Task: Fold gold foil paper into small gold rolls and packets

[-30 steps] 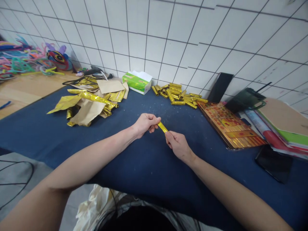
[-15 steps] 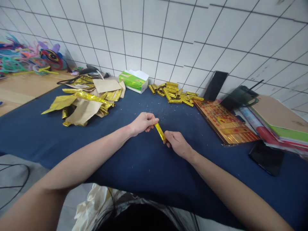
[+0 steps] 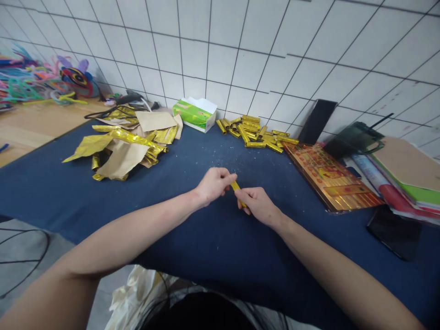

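A narrow gold foil strip [image 3: 235, 185] is held between my two hands above the dark blue cloth [image 3: 192, 238]. My left hand [image 3: 216, 182] pinches its upper end between thumb and fingers. On the lower end, my right hand [image 3: 253, 201] is closed, and its fingers cover much of the strip. Beyond the hands, near the wall, lies a pile of small gold tubes [image 3: 252, 130]. To the left is a loose heap of crumpled gold foil [image 3: 92, 145] and brown paper pieces [image 3: 127, 158].
A green tissue box [image 3: 194, 114] stands by the tiled wall. At the right are a red-gold packet [image 3: 332, 176], a dark upright phone [image 3: 318, 121], a dark container [image 3: 354, 140], stacked folders [image 3: 405, 169] and a black flat object [image 3: 395, 231]. Colourful craft pieces [image 3: 30, 82] lie far left.
My hands have come closer together on the strip, and less of it shows between them. The view has shifted slightly, so most things on the table appear a little further right.
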Motion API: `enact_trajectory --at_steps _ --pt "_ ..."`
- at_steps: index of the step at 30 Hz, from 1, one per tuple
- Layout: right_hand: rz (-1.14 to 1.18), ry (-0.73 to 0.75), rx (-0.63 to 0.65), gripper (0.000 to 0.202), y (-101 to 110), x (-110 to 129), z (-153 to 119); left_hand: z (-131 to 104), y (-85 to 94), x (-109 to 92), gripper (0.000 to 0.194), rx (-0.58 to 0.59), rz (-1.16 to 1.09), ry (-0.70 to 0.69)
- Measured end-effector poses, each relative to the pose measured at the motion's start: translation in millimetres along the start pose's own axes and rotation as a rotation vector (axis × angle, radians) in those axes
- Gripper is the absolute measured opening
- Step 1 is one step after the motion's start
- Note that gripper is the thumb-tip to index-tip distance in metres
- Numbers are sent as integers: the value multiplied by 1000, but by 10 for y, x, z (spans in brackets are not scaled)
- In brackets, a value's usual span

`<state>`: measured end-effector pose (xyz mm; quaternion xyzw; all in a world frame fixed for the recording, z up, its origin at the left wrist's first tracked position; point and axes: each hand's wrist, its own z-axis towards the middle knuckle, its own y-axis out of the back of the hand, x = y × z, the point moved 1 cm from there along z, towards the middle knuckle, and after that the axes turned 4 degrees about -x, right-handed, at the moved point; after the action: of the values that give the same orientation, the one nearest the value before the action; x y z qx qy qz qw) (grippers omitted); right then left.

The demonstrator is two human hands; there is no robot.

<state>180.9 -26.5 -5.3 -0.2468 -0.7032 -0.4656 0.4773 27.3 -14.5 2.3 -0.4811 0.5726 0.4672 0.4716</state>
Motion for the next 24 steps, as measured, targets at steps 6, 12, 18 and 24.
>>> enact_trajectory --at_steps 6,12,18,24 --pt "-107 104 -82 43 -42 20 -59 53 91 -9 26 -51 -88 17" --pt "-628 371 -272 43 -72 -14 -88 67 196 -60 26 210 -62 65" --pt "-1075 567 -401 38 -29 -57 -99 74 259 -94 18 253 48 106" --pt "-472 219 -235 39 18 8 -84 35 264 -147 2 311 251 -152"
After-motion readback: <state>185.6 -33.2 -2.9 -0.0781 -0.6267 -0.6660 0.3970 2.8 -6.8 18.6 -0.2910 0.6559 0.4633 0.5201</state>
